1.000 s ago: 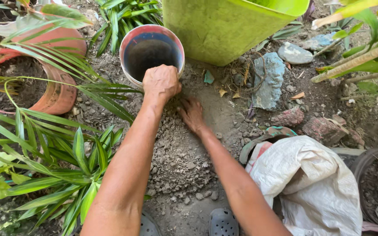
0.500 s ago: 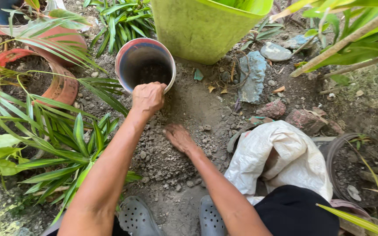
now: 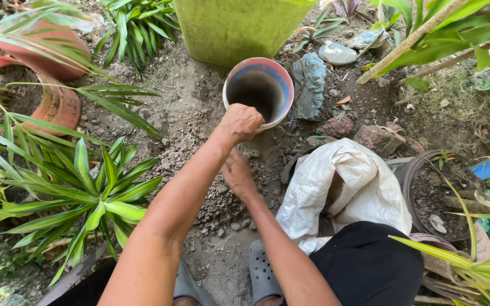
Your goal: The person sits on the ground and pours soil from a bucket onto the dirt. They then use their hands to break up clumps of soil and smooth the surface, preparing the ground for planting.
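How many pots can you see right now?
4: a pink-rimmed pot by the left hand, a big green pot behind, a terracotta pot left, a dark pot right. Leaves may hide more.

Pink-rimmed pot (image 3: 282, 73), white sack (image 3: 353, 192), green tub (image 3: 239, 28)

Soft even daylight, faint shadows, sharp centre (edges bowed outward)
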